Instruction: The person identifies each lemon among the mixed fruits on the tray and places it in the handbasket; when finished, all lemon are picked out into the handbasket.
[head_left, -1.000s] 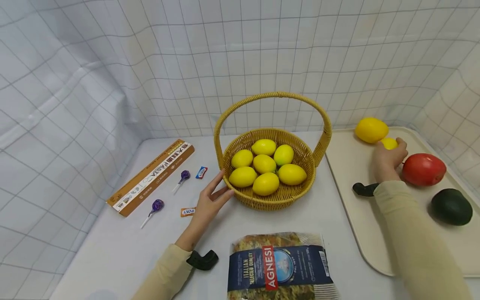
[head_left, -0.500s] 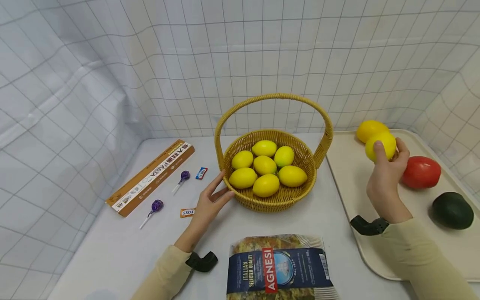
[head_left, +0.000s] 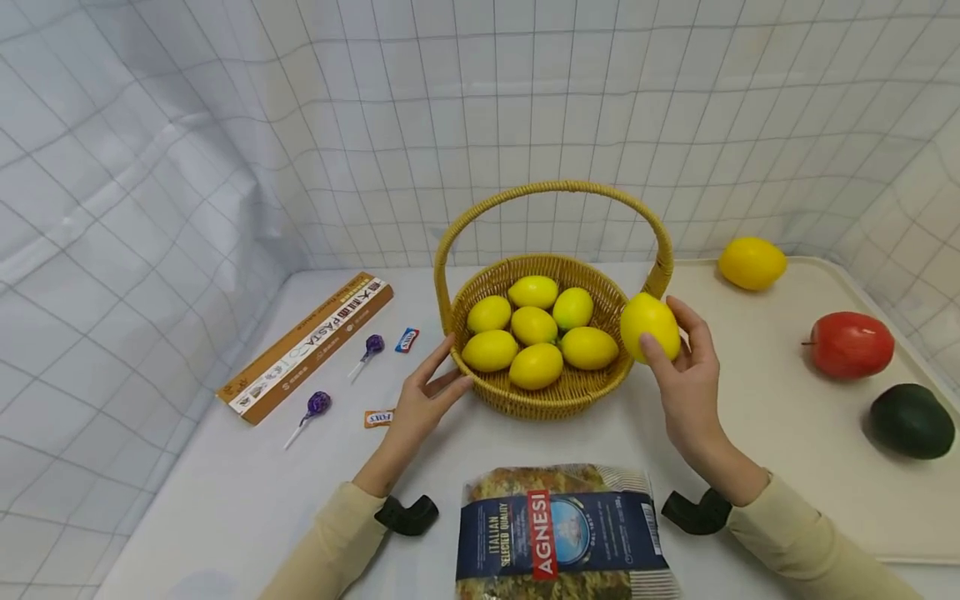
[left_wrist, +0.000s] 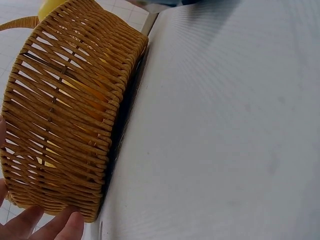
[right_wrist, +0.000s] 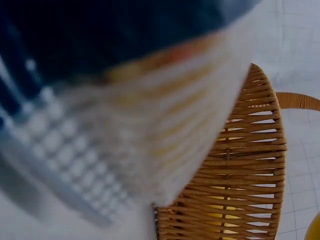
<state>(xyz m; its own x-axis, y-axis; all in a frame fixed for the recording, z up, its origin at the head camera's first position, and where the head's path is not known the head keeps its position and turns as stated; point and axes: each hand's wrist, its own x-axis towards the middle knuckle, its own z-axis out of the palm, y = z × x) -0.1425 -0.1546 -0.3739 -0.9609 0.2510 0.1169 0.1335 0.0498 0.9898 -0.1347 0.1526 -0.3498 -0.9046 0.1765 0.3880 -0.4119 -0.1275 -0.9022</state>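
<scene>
In the head view, my right hand (head_left: 693,396) holds a yellow lemon (head_left: 647,321) between thumb and fingers, just right of the wicker basket's rim. That wicker basket (head_left: 543,408) has a tall arched handle and several lemons (head_left: 534,325) inside. My left hand (head_left: 422,408) touches the basket's left side, thumb and fingers spread along the rim. From the left wrist, the woven wall (left_wrist: 65,115) appears close up, fingertips (left_wrist: 72,227) against it. The right wrist view shows part of the basket (right_wrist: 240,170) behind a blurred pasta bag (right_wrist: 125,115), and a sliver of yellow at the lower right edge.
A cream tray (head_left: 757,408) on the right carries another yellow lemon (head_left: 752,263), a red fruit (head_left: 852,345) and a dark green avocado (head_left: 911,421). Left of the basket lie a pasta box (head_left: 303,350), two purple lollipops (head_left: 318,404) and two small wrapped candies (head_left: 378,418).
My right hand has lifted the lemon off the tray and carried it left to the basket's right side. The left hand has stayed at the basket.
</scene>
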